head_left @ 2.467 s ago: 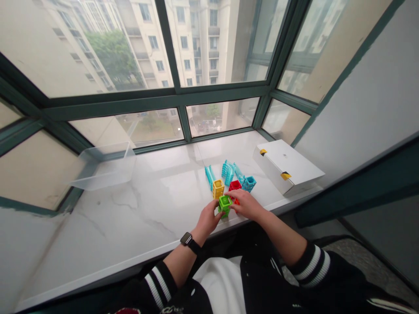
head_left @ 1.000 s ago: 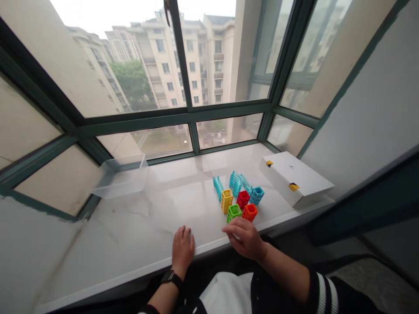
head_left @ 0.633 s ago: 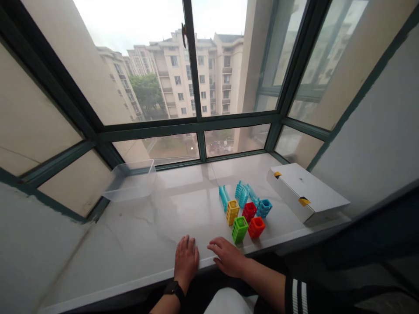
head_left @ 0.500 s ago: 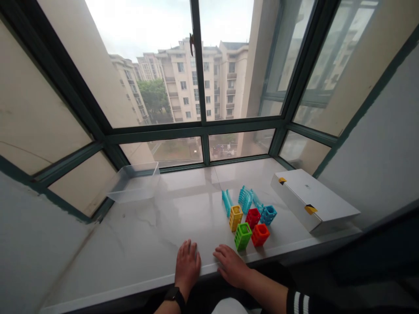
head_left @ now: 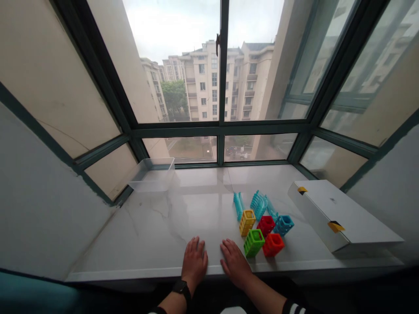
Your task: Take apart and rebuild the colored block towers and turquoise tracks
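Head view: both hands are seen palm down at the front edge of the marbled windowsill (head_left: 147,235), the left hand (head_left: 194,264) and the right hand (head_left: 236,264) set apart, fingers loosely extended, both released, with nothing grasped by either. A pause between handlings may be judged to be in hand, since no piece is being touched. For any piece to be picked up, the right hand would need to be raised, moved rightward and closed around a block's sides, with care taken that its close neighbours are not knocked. Just to the right of that hand, the green block (head_left: 254,243) is stood upright, nearest of all yet untouched; beside it the orange-red block (head_left: 273,245) is placed, though whether the two are in contact cannot be told. Behind these, the yellow block (head_left: 247,223), the red block (head_left: 266,225) and the blue block (head_left: 283,225) are grouped, backed by three turquoise pieces (head_left: 258,205). No block is found near the left hand. Farther out, the white box (head_left: 353,218) is laid at the right, and the clear plastic tray (head_left: 152,184) is kept at the far left, near the window frame (head_left: 219,129)
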A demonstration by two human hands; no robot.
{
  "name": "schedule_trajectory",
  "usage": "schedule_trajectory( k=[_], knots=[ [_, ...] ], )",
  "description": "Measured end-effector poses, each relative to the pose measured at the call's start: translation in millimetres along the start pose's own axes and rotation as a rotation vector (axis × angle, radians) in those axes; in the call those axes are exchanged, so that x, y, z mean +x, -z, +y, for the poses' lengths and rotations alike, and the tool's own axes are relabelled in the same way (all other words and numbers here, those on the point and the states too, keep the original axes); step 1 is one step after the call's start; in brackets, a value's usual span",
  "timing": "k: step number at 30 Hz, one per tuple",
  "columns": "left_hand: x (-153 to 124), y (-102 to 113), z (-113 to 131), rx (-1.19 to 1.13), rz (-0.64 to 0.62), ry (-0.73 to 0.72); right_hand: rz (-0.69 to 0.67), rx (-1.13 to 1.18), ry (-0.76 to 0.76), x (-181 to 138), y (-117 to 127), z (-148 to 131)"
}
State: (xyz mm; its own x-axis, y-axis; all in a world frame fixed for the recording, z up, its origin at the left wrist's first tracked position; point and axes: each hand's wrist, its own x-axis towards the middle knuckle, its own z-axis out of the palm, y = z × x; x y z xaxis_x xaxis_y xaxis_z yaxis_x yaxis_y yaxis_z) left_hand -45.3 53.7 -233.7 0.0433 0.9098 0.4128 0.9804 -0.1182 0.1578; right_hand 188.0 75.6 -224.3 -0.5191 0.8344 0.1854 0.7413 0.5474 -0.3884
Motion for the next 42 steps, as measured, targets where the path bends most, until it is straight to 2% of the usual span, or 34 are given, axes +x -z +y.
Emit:
schedule_trajectory(
  k=[15,21,26,30,37,42],
  knots=[
    [0.1,-1.7,-1.1,0.005,-0.017,0.007,0.059,0.005,0.006,0.3,0.6,-1.4],
    [1.9,1.6,2.1,0.007,-0.042,0.027,0.026,0.034,-0.014,2.2,4.9,-3.6],
    [4.8,7.2,4.0,0.003,-0.057,0.028,-0.045,0.115,-0.06,4.3,20.0,-10.5],
    [6.2,9.6,4.9,-0.009,-0.067,0.037,-0.032,0.235,-0.057,2.2,47.9,-27.3],
    [6.0,9.4,5.6,-0.035,-0.053,0.043,0.21,0.366,0.148,-1.5,132.9,-69.1],
    [5.9,9.1,5.9,-0.052,-0.052,0.042,0.385,0.262,0.226,-2.5,198.3,-64.5]
  ],
)
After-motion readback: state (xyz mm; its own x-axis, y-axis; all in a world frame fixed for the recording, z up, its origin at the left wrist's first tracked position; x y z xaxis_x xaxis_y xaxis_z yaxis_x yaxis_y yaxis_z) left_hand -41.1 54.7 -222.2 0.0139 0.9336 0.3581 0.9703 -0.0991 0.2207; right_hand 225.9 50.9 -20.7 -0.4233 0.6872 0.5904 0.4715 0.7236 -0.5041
